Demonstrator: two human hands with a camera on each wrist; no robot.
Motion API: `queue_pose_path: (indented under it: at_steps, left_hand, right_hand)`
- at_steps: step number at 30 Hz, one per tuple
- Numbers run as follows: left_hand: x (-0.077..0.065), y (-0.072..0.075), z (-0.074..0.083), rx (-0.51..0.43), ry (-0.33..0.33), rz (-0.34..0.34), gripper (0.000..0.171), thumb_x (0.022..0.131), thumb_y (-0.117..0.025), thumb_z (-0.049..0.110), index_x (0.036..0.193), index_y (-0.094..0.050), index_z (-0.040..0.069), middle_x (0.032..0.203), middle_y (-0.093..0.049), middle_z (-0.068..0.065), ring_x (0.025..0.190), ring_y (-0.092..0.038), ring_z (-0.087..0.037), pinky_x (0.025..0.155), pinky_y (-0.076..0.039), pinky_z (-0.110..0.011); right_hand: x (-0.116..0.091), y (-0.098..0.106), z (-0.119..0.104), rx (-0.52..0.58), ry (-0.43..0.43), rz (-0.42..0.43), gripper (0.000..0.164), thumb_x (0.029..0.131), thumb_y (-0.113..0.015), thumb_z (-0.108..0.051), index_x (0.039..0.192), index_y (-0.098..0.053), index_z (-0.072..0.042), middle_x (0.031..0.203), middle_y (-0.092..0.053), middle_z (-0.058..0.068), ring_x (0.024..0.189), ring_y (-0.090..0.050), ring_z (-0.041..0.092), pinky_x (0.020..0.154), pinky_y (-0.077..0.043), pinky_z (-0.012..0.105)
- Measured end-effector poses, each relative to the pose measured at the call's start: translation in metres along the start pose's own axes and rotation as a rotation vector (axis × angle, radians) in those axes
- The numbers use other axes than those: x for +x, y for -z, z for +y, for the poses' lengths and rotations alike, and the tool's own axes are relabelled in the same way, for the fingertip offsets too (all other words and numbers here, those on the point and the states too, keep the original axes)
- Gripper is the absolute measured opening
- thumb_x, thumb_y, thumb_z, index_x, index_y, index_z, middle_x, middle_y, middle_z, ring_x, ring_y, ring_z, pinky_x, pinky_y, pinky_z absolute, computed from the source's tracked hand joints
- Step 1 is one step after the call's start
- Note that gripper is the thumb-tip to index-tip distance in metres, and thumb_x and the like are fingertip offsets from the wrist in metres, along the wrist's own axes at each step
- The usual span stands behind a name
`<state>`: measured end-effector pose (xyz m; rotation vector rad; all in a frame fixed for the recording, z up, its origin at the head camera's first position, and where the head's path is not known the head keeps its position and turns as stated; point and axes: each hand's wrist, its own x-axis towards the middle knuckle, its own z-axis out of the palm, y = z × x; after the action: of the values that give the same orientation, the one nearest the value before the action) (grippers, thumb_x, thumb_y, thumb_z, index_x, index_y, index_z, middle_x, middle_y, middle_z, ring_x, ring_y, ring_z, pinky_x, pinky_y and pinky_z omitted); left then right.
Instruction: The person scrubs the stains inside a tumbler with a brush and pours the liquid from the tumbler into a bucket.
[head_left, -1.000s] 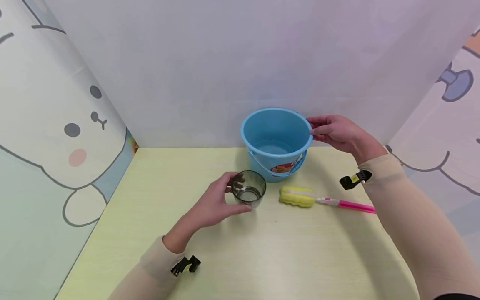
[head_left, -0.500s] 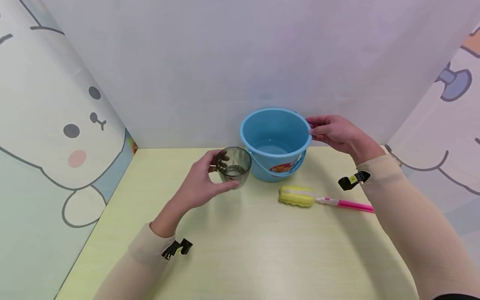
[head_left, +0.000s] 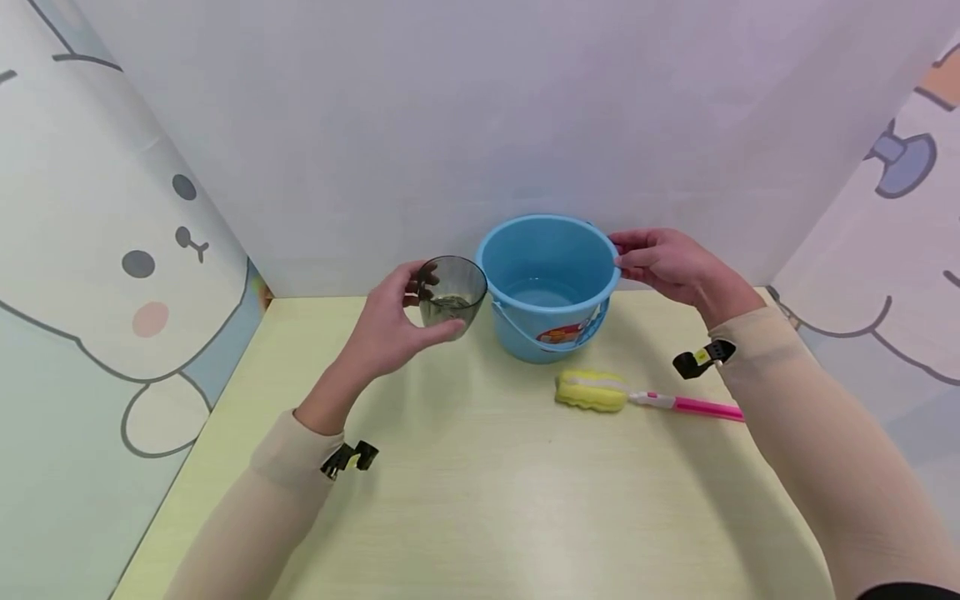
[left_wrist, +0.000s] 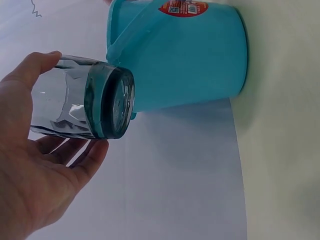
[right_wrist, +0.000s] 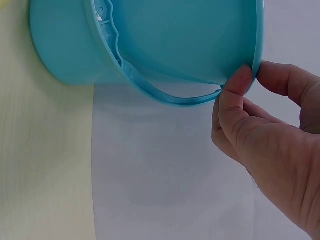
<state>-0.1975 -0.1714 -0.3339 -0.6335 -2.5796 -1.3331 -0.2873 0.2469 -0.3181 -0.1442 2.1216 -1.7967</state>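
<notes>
My left hand [head_left: 390,325] grips a smoky clear glass [head_left: 453,296] with thumb and fingers on opposite sides. The glass is held above the table just left of the bucket's rim; the left wrist view shows its thick base [left_wrist: 119,102]. A light blue bucket [head_left: 536,329] stands upright at the back of the table, its handle hanging down the front. What looks like a little water shows on its floor. The right hand [head_left: 671,265] pinches the bucket's rim on the right side, as the right wrist view shows with its thumb and fingers at the rim [right_wrist: 259,40].
A sponge brush [head_left: 592,390] with a yellow head and pink handle lies in front of the bucket, partly behind the right forearm. The pale yellow table [head_left: 480,508] meets a white backdrop [head_left: 360,150] behind. Cartoon-printed panels [head_left: 67,350] flank both sides.
My left hand has carried the glass up, back and to the left, from in front of the bucket to beside its rim. The right hand stays on the bucket.
</notes>
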Motion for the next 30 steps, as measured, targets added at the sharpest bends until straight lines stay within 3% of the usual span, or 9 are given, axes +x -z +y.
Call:
queue_pose_path:
  at_steps: [12, 22, 30]
  left_hand:
    - [0.035, 0.009, 0.003, 0.102, -0.063, 0.017, 0.087, 0.084, -0.092, 0.032, 0.153, -0.048, 0.001, 0.139, -0.058, -0.016, 0.118, -0.058, -0.03, 0.097, -0.055, -0.047]
    - [0.06, 0.013, 0.003, 0.243, -0.139, 0.02, 0.086, 0.084, -0.091, 0.034, 0.152, -0.049, 0.0, 0.139, -0.058, -0.016, 0.124, -0.053, -0.031, 0.099, -0.051, -0.048]
    - [0.076, 0.012, 0.003, 0.321, -0.134, 0.001, 0.088, 0.085, -0.089, 0.035, 0.155, -0.047, 0.003, 0.141, -0.055, -0.016, 0.125, -0.051, -0.031, 0.1, -0.051, -0.049]
  right_hand:
    - [-0.001, -0.001, -0.001, 0.008, -0.003, 0.012, 0.056, 0.11, -0.054, -0.002, 0.162, -0.036, 0.003, 0.158, -0.043, 0.024, 0.115, -0.067, 0.019, 0.093, -0.059, 0.025]
    - [0.0, -0.005, -0.002, 0.001, -0.008, 0.015, 0.056, 0.11, -0.055, -0.003, 0.162, -0.037, 0.002, 0.156, -0.045, 0.022, 0.123, -0.063, 0.028, 0.094, -0.059, 0.025]
    - [-0.001, -0.006, -0.003, -0.002, -0.011, 0.021, 0.056, 0.11, -0.056, -0.004, 0.162, -0.037, 0.001, 0.157, -0.046, 0.022, 0.125, -0.062, 0.03, 0.094, -0.059, 0.025]
